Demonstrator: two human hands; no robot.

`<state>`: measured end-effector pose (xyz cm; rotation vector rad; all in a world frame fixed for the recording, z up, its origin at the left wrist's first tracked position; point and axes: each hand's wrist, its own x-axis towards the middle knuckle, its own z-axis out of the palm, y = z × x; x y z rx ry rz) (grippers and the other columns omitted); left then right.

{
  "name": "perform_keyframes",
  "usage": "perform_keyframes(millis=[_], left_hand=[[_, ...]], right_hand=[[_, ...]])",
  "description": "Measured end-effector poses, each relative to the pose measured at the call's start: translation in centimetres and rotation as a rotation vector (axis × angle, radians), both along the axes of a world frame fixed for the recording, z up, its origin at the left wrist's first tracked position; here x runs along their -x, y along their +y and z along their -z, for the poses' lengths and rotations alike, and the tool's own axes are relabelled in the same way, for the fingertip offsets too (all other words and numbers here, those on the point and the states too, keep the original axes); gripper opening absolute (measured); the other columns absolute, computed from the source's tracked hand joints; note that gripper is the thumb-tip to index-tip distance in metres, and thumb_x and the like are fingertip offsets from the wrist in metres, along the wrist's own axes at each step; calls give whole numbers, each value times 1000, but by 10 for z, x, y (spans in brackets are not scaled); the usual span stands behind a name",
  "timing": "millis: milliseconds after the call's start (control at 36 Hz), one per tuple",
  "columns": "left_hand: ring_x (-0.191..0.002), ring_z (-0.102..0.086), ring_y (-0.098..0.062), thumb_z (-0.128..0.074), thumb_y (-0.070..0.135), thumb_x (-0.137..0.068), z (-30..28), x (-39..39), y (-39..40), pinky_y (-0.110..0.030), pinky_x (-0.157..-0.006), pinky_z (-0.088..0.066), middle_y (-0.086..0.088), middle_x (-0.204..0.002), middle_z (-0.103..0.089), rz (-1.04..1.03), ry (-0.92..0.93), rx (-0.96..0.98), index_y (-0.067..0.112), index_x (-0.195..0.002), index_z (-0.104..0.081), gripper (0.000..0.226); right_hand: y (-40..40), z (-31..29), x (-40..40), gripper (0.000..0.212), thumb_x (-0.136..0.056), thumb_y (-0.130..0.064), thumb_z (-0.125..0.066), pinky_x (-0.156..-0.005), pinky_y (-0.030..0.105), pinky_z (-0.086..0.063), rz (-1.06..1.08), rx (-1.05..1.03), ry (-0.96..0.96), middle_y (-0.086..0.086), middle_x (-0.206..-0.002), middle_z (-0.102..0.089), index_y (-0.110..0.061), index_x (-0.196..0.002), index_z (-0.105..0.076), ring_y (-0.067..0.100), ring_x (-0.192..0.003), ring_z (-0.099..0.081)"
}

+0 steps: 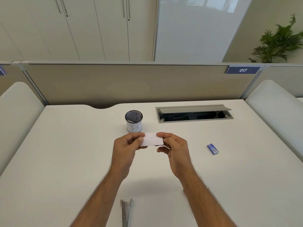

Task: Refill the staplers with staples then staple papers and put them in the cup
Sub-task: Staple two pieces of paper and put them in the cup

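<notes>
Above the middle of the white bench (68, 161), both hands hold one small white slip of paper (151, 139) between them, lifted clear of the surface. The left hand (125, 149) pinches the slip's left edge, thumb on top and fingers curled behind, so its grip is narrow and closed on the paper. The right hand (173, 149) pinches the right edge in the same way, its grip also narrow and holding the paper; a second white edge shows just below the slip by the right fingers. A short dark mark sits near the middle of the slip; whether it is a staple is too small to tell.

Just beyond the hands, on the far side, stands a dark mesh cup (134, 121) with a white label carrying hand-drawn letters; the slip's top edge overlaps the cup's base in view. Something dark lies inside the cup, unclear what.

To the right, well apart from the hands, a small blue staple box (212, 149) lies flat on the bench. At the near edge, between the forearms, a metal stapler (126, 212) lies opened out, partly cut off by the frame.

Farther right and back, a grey cable hatch (194, 114) is set into the bench, its flap raised. Behind it runs a beige partition with a blue sign (242, 70) reading 017.
</notes>
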<state>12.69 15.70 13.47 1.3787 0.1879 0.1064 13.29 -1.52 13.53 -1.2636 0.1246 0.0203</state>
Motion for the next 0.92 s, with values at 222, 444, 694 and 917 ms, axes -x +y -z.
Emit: perform_keyframes(millis=[222,444,694,917], left_hand=[[-86,-73,-18,-67,-5,-93,6,-43,8,-30,-80,-63,-5,-90,-79,-76,9,-134,9,-93,-78,17],[-82,-64,2,-59,12,-96,16,-91,21,-12,-63,-43,10,-90,-72,-242,52,-597,20,-94,-73,16],[-83,-68,-19,-58,16,-98,43,-109,29,-28,-73,-55,2,-89,-74,-148,238,-718,15,-95,-74,17],[-79,-66,-11,-58,14,-96,60,-105,34,-16,-61,-44,6,-85,-72,-144,295,-673,16,-95,-75,18]], right_hand=[[14,11,-39,15,-86,11,-67,-66,30,-58,15,41,24,17,-90,-71,1,-93,-75,22,-77,-66],[40,20,-86,27,-92,7,-56,-79,25,-57,264,743,-246,0,-98,-76,-8,-101,-76,21,-89,-73],[69,18,-143,16,-83,13,-62,-58,45,-56,71,1281,-654,20,-90,-68,10,-96,-71,38,-76,-65],[93,38,-175,17,-76,10,-74,-58,32,-48,-74,1396,-605,18,-85,-69,5,-92,-72,35,-74,-64]])
